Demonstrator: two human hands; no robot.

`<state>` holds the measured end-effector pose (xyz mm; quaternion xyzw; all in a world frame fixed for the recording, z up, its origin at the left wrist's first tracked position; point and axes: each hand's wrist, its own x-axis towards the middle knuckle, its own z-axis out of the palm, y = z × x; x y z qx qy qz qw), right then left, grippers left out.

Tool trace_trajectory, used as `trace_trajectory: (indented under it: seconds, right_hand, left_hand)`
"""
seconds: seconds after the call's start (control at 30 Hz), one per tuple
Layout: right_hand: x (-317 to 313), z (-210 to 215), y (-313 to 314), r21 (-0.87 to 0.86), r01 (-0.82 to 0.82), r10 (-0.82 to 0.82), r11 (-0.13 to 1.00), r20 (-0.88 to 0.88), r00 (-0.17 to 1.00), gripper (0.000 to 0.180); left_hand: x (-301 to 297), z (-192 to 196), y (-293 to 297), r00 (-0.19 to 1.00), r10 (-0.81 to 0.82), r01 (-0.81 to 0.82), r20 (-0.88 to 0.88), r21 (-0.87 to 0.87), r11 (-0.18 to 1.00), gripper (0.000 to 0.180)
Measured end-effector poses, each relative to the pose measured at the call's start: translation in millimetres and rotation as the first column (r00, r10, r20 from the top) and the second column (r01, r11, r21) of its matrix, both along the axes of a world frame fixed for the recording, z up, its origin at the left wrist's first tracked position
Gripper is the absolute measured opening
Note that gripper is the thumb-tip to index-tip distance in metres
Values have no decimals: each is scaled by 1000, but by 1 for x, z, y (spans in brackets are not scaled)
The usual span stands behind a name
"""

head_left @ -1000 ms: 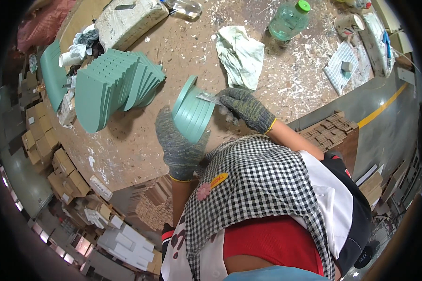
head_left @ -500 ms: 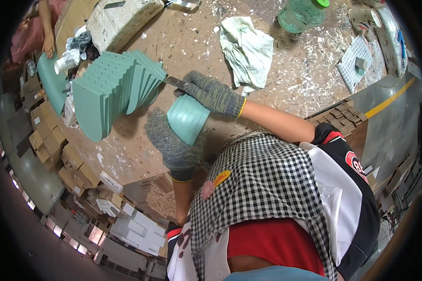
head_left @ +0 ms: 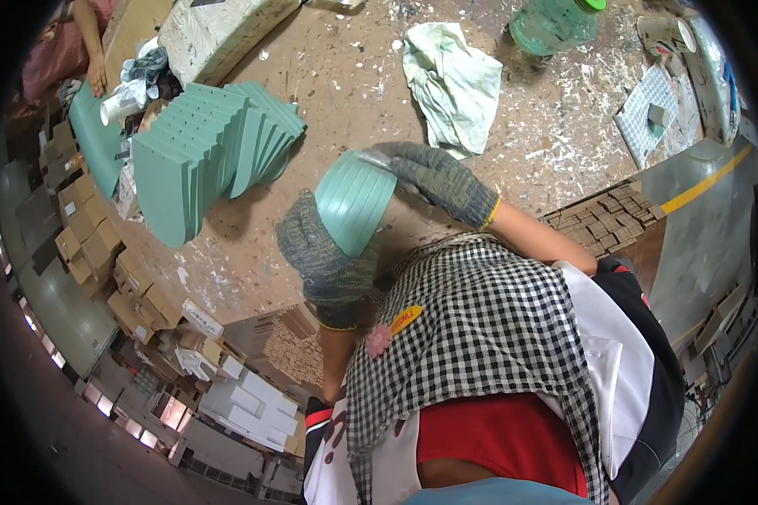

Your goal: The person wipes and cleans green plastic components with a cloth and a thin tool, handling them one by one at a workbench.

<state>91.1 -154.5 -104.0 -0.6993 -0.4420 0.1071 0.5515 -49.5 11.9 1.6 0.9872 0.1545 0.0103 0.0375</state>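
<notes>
Hands gloved: left hand [head_left: 324,252] wrapped under rounded green piece [head_left: 354,200], right hand [head_left: 434,175] closed on small blade [head_left: 372,157] at its top edge. Piece just right of fanned green stack [head_left: 202,156], above workbench [head_left: 547,160].

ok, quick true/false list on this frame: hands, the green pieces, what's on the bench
1. Both hands wear grey knit gloves. True: left hand, right hand.
2. The left hand holds a stack of curved green pieces. True.
3. The right hand rests flat on the bench, away from the stack. False: it is at the stack's top edge with a small tool.
4. The fanned row of green pieces lies to the person's right. False: it is to the left.
5. The crumpled cloth is red. False: pale greenish-white.
</notes>
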Motion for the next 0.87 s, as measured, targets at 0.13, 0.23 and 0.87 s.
trace_trajectory:
  seconds: [0.13, 0.23, 0.87]
  right_hand:
    - [-15, 0, -16, 185, -90, 205, 979, -915, 348, 46]
    - [-21, -6, -23, 165, -89, 185, 982, -773, 607, 41]
    - [-28, 4, 19, -208, 119, -151, 971, -142, 978, 59]
  left_hand:
    - [-13, -30, 1, 999, 39, -38, 17, -62, 997, 100]
    - [-18, -43, 1, 999, 42, -40, 19, -82, 996, 97]
    - [6, -1, -18, 966, 250, -257, -65, -337, 906, 93]
